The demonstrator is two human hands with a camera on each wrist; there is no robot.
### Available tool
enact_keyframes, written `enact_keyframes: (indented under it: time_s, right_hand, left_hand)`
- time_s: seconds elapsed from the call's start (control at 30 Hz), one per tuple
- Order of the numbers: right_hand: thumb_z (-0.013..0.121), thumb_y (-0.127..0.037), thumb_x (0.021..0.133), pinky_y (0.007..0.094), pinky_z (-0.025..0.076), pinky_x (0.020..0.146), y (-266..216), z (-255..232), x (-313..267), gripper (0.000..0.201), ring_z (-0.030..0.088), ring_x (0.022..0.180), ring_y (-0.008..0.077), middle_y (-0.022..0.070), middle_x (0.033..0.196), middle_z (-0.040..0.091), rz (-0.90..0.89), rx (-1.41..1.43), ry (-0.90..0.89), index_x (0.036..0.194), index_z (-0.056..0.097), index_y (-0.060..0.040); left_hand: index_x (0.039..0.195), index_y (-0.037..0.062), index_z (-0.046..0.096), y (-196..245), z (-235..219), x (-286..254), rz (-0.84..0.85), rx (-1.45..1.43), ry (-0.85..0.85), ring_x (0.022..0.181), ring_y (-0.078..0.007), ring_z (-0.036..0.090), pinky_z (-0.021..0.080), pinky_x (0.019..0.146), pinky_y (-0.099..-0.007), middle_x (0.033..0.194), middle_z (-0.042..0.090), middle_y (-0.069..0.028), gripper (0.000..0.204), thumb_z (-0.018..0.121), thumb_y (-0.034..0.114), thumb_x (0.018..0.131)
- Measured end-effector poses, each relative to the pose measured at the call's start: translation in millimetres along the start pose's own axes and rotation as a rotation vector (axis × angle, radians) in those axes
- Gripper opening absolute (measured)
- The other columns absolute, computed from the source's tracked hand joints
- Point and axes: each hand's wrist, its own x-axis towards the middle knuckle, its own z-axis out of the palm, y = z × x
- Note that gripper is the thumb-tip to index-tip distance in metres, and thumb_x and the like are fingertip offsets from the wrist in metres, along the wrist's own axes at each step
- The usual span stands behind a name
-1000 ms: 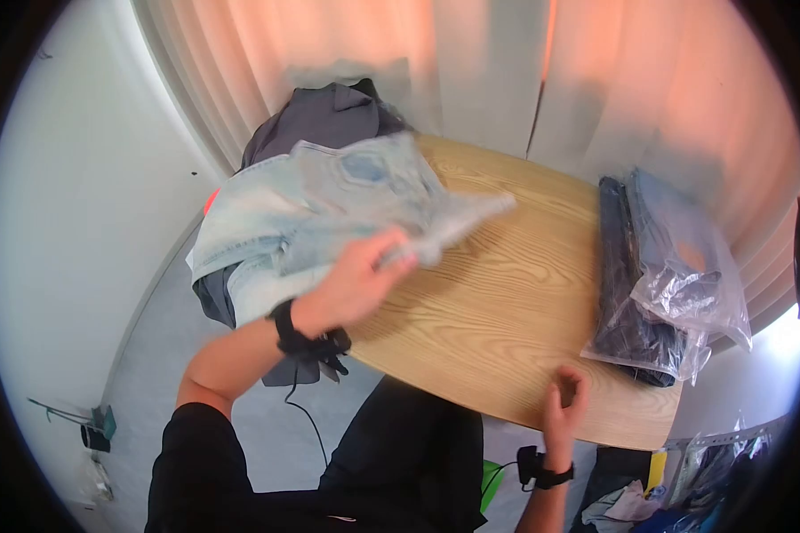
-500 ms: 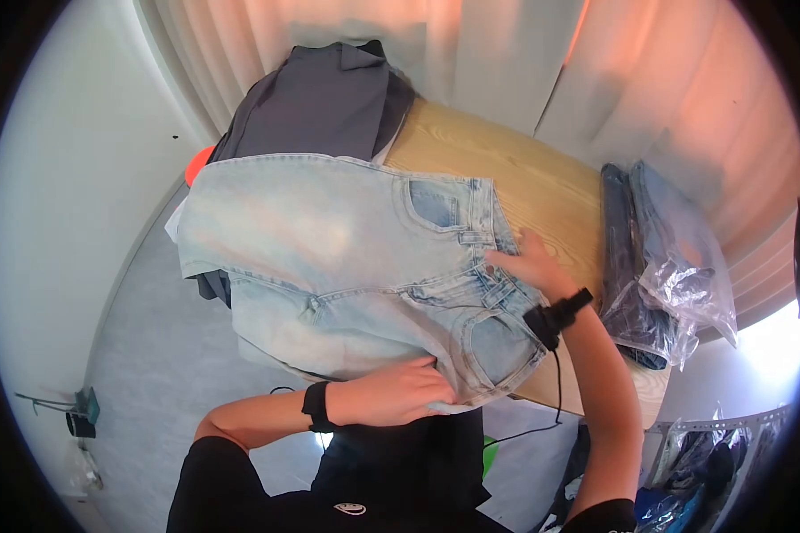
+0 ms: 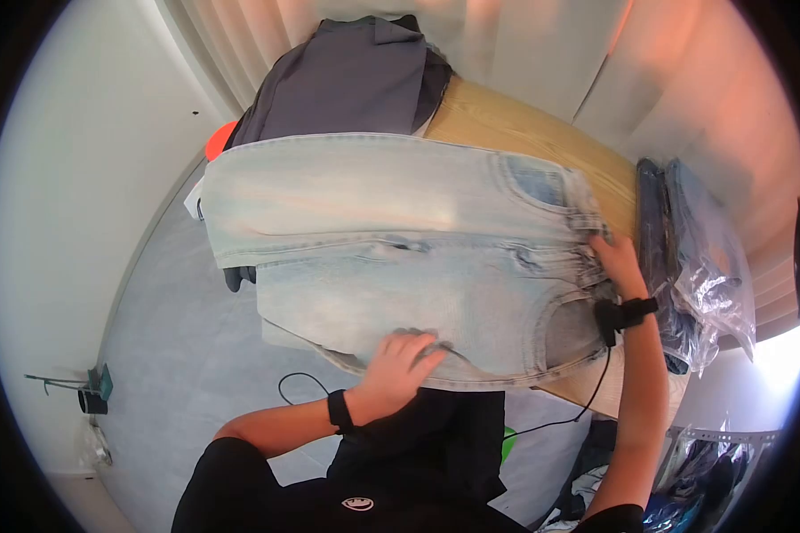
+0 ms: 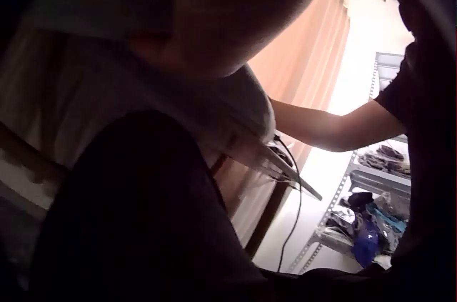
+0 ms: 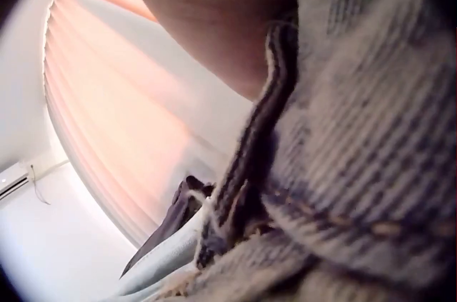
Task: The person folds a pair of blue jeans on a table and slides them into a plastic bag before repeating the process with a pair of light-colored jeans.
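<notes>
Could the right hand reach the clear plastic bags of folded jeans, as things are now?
Probably yes, once the right hand releases the pale blue denim jeans; the bags lie close by and nothing visible blocks them.

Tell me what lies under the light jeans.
The table and a grey garment run under the jeans; dark cloth pokes out at their left side. Anything else there is covered.

jeans [image 3: 364,186] on table [image 3: 524,129] | garment [image 3: 342,84] behind jeans | bagged clothes [image 3: 707,240] right | curtain [image 3: 524,53] behind table

Grey garment [image 3: 347,80] partly hidden by jeans [image 3: 356,191]; shelf contents [image 4: 368,227] too small to tell.
</notes>
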Motion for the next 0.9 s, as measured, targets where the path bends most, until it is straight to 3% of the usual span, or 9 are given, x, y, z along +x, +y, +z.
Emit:
enact_keyframes:
  time_s: [0.1, 0.23, 0.27, 0.33, 0.43, 0.63, 0.73, 0.83, 0.9]
  right_hand:
    - [0.067, -0.026, 0.081, 0.0327, 0.045, 0.066, 5, -21, -2, 0.031, 0.06, 0.069, 0.0162, 0.0099, 0.074, 0.067, 0.067, 0.109, -0.012, 0.088, 0.067, 0.004]
    - [0.067, -0.025, 0.084, 0.0305, 0.044, 0.07, 8, -21, 3, 0.029, 0.058, 0.074, 0.0153, 0.0063, 0.078, 0.064, 0.094, -0.024, -0.024, 0.09, 0.062, 0.0025]
    - [0.069, -0.027, 0.083, 0.0319, 0.045, 0.072, 14, -14, 5, 0.033, 0.06, 0.078, 0.0185, 0.0096, 0.083, 0.065, 0.085, -0.1, 0.018, 0.093, 0.061, 0.0033]
    - [0.071, -0.032, 0.082, 0.0347, 0.048, 0.078, 25, -5, 9, 0.043, 0.065, 0.085, 0.0248, 0.0164, 0.091, 0.068, 0.068, -0.26, 0.105, 0.1, 0.059, 0.0049]
    - [0.073, -0.039, 0.08, 0.0377, 0.049, 0.084, 13, -7, -6, 0.058, 0.066, 0.096, 0.0327, 0.0248, 0.101, 0.067, 0.046, -0.267, 0.127, 0.111, 0.054, 0.006]
    - [0.072, -0.046, 0.08, 0.0401, 0.049, 0.087, 4, -16, -30, 0.071, 0.065, 0.101, 0.0381, 0.0289, 0.107, 0.065, 0.086, -0.362, 0.069, 0.122, 0.048, 0.0061]
    - [0.07, -0.047, 0.081, 0.0409, 0.049, 0.087, 3, -16, -35, 0.075, 0.065, 0.097, 0.0388, 0.0281, 0.104, 0.065, 0.187, -0.245, 0.024, 0.129, 0.045, 0.0048]
    - [0.069, -0.049, 0.082, 0.0413, 0.049, 0.084, 8, -19, -59, 0.079, 0.065, 0.091, 0.0382, 0.0259, 0.099, 0.066, -0.109, -0.37, 0.143, 0.134, 0.041, 0.0041]
    - [0.071, -0.043, 0.083, 0.0359, 0.049, 0.074, -10, -30, -86, 0.085, 0.062, 0.076, 0.0284, 0.0178, 0.088, 0.063, 0.02, -0.362, 0.023, 0.144, 0.032, 0.0016]
  left_hand:
    - [0.114, 0.0095, 0.061, -17, -10, -16, -0.144, 0.058, -0.005, 0.106, -0.0298, 0.053, 0.039, 0.091, -0.0433, 0.115, 0.056, -0.0076, 0.051, 0.059, -0.003, 0.064]
    - [0.11, 0.0106, 0.062, -46, -26, -42, -0.344, 0.178, 0.069, 0.105, -0.0289, 0.053, 0.039, 0.09, -0.0432, 0.112, 0.058, -0.0069, 0.051, 0.061, -0.004, 0.061]
    - [0.109, 0.0107, 0.062, -54, -30, -50, -0.39, 0.222, 0.108, 0.104, -0.0286, 0.054, 0.039, 0.09, -0.0432, 0.111, 0.058, -0.0069, 0.051, 0.061, -0.004, 0.06]
    - [0.108, 0.0104, 0.063, -67, -39, -69, -0.411, 0.256, 0.164, 0.103, -0.0283, 0.054, 0.039, 0.09, -0.0428, 0.109, 0.059, -0.0066, 0.05, 0.06, -0.005, 0.06]
    - [0.109, 0.0076, 0.065, -73, -59, -80, -0.387, 0.289, 0.233, 0.104, -0.0287, 0.057, 0.041, 0.093, -0.0446, 0.11, 0.062, -0.0081, 0.047, 0.061, -0.006, 0.064]
    - [0.11, 0.0044, 0.065, -94, -89, -113, -0.341, 0.348, 0.357, 0.106, -0.0321, 0.059, 0.046, 0.095, -0.0446, 0.11, 0.066, -0.0126, 0.039, 0.063, -0.002, 0.071]
    - [0.108, 0.0035, 0.064, -107, -86, -124, -0.508, 0.307, 0.318, 0.092, -0.033, 0.06, 0.048, 0.087, -0.0429, 0.104, 0.066, -0.0132, 0.032, 0.064, 0.007, 0.076]
    - [0.101, 0.0018, 0.063, -114, -83, -137, -0.57, 0.267, 0.314, 0.083, -0.0318, 0.06, 0.048, 0.08, -0.0412, 0.096, 0.065, -0.0139, 0.022, 0.06, 0.013, 0.083]
    - [0.092, 0.0007, 0.061, -111, -80, -139, -0.649, 0.066, 0.383, 0.079, -0.0268, 0.059, 0.047, 0.075, -0.0388, 0.089, 0.064, -0.0131, 0.017, 0.057, 0.016, 0.087]
